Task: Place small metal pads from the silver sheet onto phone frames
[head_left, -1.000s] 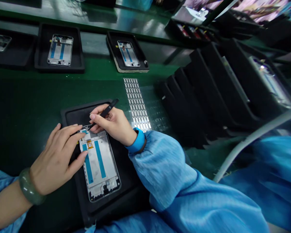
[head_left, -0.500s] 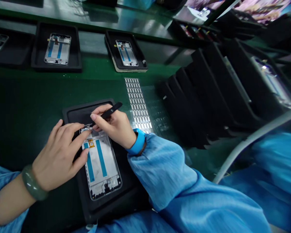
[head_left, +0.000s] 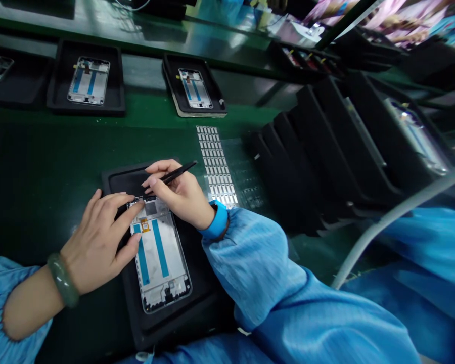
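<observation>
A phone frame (head_left: 174, 258) with two blue strips and a small orange flex cable (head_left: 145, 226) lies face down in a black tray (head_left: 136, 328). My left hand (head_left: 102, 237) reaches over its upper left corner, fingers stretched and apart, fingertips resting on the top end and the thumb on the left side. In my right hand (head_left: 178, 194) is a pair of black tweezers (head_left: 176, 173), held like a pen. The tips point at the frame's top edge, close to my left fingertips. Fingers partly hide what the tips touch.
A sheet of small metallic stickers (head_left: 214, 156) lies right of the tray. Farther back, a left tray (head_left: 56, 96) and a middle tray (head_left: 170, 76) hold similar phone frames. Stacked black trays (head_left: 307, 146) lean at the right, near a grey curved tube (head_left: 402, 207).
The tweezers have tilted lower and their tips have shifted slightly right along the frame's top end. My left hand stays on the frame. The view has shifted slightly.
</observation>
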Demonstrator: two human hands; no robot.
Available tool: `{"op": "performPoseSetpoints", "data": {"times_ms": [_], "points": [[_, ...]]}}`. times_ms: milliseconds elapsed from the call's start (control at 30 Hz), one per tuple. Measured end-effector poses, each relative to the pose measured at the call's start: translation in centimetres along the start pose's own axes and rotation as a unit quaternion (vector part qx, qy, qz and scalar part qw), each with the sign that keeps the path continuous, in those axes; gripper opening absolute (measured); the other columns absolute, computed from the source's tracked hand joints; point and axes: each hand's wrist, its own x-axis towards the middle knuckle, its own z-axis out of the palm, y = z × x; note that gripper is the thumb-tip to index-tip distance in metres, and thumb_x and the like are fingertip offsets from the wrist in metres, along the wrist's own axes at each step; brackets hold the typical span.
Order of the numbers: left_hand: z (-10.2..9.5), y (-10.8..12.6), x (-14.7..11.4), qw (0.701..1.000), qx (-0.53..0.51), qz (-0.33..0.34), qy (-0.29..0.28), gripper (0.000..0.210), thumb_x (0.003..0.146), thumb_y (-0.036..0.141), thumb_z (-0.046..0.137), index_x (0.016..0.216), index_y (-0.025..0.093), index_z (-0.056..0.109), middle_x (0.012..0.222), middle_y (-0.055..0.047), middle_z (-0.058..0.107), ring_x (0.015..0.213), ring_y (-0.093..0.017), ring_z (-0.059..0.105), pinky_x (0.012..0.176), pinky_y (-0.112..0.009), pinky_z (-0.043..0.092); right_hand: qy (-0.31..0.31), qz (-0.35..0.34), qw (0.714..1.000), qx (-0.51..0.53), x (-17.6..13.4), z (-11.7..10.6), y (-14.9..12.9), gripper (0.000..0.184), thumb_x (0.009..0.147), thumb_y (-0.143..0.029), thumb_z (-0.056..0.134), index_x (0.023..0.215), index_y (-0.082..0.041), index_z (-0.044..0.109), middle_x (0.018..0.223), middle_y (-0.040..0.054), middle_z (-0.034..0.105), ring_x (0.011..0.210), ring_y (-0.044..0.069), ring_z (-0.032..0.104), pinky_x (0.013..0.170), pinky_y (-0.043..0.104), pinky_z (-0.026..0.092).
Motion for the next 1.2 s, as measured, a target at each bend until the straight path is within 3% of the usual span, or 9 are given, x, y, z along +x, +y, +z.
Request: {"op": "performPoseSetpoints", "data": {"times_ms": [367, 567, 733, 933, 1200], "points": [[-0.33, 0.07, 0.16, 1.0, 0.005, 0.0, -0.002, 0.047, 0.087, 0.031, 0.043, 0.131, 0.015, 0.043, 0.124, -0.014, 0.043, 0.121, -0.03, 0.04, 0.108, -0.059, 0.025, 0.001, -0.085, 0.989, -0.124, -0.35, 0.34, -0.8, 0.013, 0.085, -0.021, 0.051, 0.097, -0.017, 0.054, 0.085, 0.0015, 0.064, 0.077, 0.01, 0.064, 0.072, 0.023, 0.052], [-0.15, 0.04, 0.16, 1.0, 0.007, 0.003, -0.002, 0.047, 0.087, 0.031, 0.043, 0.132, 0.015, 0.042, 0.124, -0.014, 0.044, 0.122, -0.03, 0.04, 0.107, -0.06, 0.025, 0.01, -0.109, 0.985, -0.135, -0.42, 0.31, -0.67, 0.014, 0.084, -0.018, 0.05, 0.097, -0.016, 0.054, 0.083, 0.0016, 0.064, 0.079, 0.011, 0.064, 0.071, 0.022, 0.052], [-0.02, 0.07, 0.08, 1.0, 0.005, 0.001, 0.0, 0.046, 0.087, 0.031, 0.044, 0.13, 0.014, 0.043, 0.125, -0.015, 0.043, 0.124, -0.03, 0.039, 0.108, -0.059, 0.024, 0.004, -0.173, 0.961, -0.216, -0.52, 0.39, -0.65, 0.009, 0.085, -0.018, 0.049, 0.091, -0.017, 0.056, 0.089, 0.0026, 0.064, 0.082, 0.011, 0.062, 0.076, 0.024, 0.051], [-0.04, 0.4, 0.01, 1.0, 0.004, -0.006, -0.001, 0.048, 0.088, 0.03, 0.042, 0.134, 0.016, 0.04, 0.133, -0.015, 0.039, 0.129, -0.031, 0.034, 0.108, -0.059, 0.025, 0.003, -0.119, 0.984, -0.129, -0.32, 0.08, -0.38, 0.011, 0.086, -0.021, 0.051, 0.095, -0.017, 0.054, 0.084, 0.0009, 0.064, 0.074, 0.009, 0.063, 0.069, 0.021, 0.051], [-0.11, 0.47, 0.09, 1.0, 0.005, -0.005, -0.001, 0.048, 0.088, 0.03, 0.042, 0.134, 0.016, 0.039, 0.13, -0.015, 0.042, 0.129, -0.031, 0.034, 0.108, -0.059, 0.025, 0.003, -0.095, 0.987, -0.126, -0.32, 0.13, -0.69, 0.01, 0.086, -0.024, 0.052, 0.093, -0.017, 0.055, 0.084, 0.0005, 0.064, 0.074, 0.009, 0.063, 0.07, 0.021, 0.051]]}}
